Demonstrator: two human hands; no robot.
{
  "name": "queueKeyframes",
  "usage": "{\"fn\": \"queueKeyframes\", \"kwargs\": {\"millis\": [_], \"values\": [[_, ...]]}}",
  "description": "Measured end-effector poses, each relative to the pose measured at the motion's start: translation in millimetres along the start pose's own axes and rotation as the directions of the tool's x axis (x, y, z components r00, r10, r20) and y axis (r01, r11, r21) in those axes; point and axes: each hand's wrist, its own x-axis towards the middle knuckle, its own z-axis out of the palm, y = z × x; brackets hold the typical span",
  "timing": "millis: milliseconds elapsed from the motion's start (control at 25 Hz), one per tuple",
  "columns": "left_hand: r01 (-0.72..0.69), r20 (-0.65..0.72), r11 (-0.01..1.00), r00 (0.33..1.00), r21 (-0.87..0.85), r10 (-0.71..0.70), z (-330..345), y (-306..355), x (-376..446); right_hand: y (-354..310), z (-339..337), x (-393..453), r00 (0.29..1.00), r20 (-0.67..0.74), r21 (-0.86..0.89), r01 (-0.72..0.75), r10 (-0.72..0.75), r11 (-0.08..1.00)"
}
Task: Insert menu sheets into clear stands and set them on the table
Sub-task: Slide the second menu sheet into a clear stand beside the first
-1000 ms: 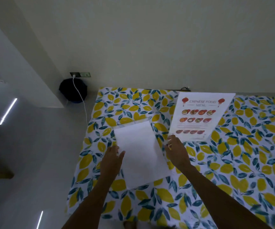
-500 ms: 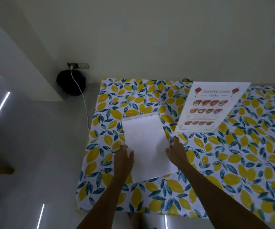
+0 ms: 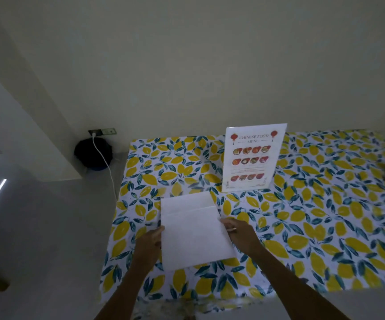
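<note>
The fingers of the left hand (image 3: 148, 242) pinch the left edge of a blank white paper sheet (image 3: 194, 236), thumb on top; the fingers of the right hand (image 3: 242, 234) are closed on its right edge in the same way. Holding both long sides keeps the sheet flat and square, which judging by the task helps it slide straight into a clear plastic stand (image 3: 187, 199) lying flat on the bench just beyond. The sheet's far end appears already tucked inside: a faint step line crosses it and a glossy clear border shows past its top edge, though how deep it sits I cannot tell. Its near end rests on the lemon-and-leaf patterned tablecloth (image 3: 325, 227) covering the bench. Further back and right, well apart from the hands, a finished stand with a printed Chinese food menu (image 3: 252, 158) stands upright, facing the person.
</note>
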Motion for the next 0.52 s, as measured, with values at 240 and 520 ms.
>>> {"fn": "queueKeyframes", "kwargs": {"millis": [240, 520], "values": [[-0.019, 0.064, 0.999, 0.998, 0.028, 0.017, -11, 18, 0, -4, -28, -15, 0.989, -0.059, -0.020, 0.132, -0.133, 0.991], [-0.176, 0.146, 0.980, 0.976, 0.095, 0.161, -42, 35, 51, -24, -56, 15, 0.947, -0.195, -0.010, 0.257, -0.254, 0.966]]}}
